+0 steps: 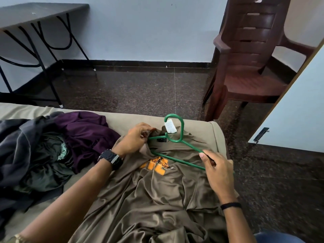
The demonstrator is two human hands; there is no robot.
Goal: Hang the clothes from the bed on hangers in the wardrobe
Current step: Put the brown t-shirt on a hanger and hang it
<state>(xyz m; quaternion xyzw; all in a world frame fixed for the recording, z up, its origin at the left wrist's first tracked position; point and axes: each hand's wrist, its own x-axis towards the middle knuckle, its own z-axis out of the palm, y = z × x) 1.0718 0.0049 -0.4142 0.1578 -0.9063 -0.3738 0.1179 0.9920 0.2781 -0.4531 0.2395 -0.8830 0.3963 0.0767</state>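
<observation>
A brown T-shirt (154, 195) with an orange print lies spread on the bed (216, 137), collar towards the far edge. A green hanger (180, 139) lies on its collar, hook pointing away, a white label beside the hook. My left hand (135, 139) pinches the shirt's collar fabric at the hanger's left arm. My right hand (216, 170) grips the hanger's right end, fingers curled round it. The hanger's left tip is hidden under cloth.
A heap of clothes sits to the left on the bed: a purple garment (87, 135), a dark green one (45, 162) and a grey one (15, 142). Beyond the bed are dark floor, a brown plastic chair (249, 60), a black-legged table (35, 16) and a white wardrobe door (296, 111).
</observation>
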